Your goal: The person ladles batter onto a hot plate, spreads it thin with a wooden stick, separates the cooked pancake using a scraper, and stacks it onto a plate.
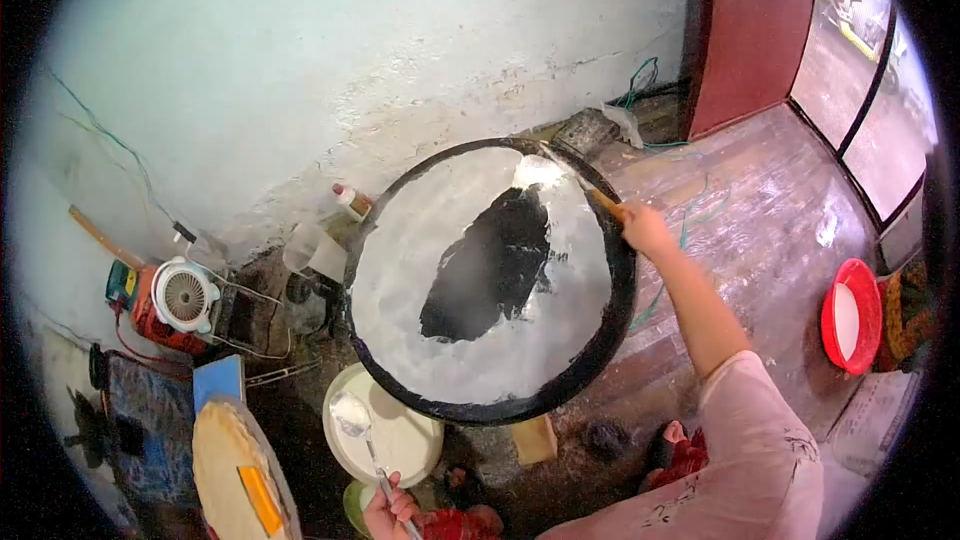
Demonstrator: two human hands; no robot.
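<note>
My right hand (pixel 648 230) is closed on the handle of a wooden spreader (pixel 606 204), whose far end lies at the upper right of a large round black griddle (pixel 625 315). Pale batter (pixel 400 240) coats much of the griddle around a bare dark patch in the middle. At the bottom, my left hand (pixel 392 512) grips the handle of a metal ladle (pixel 374 450). The ladle's bowl, white with batter, is over a white bucket (pixel 432 450) of batter below the griddle's front edge.
A stack of flat round sheets (pixel 225 460) bears an orange tool (pixel 260 500) at the lower left. A blower (pixel 184 295) and a plastic jug (pixel 315 252) stand left of the griddle. A red basin (pixel 872 315) is far right. Cables cross the floor.
</note>
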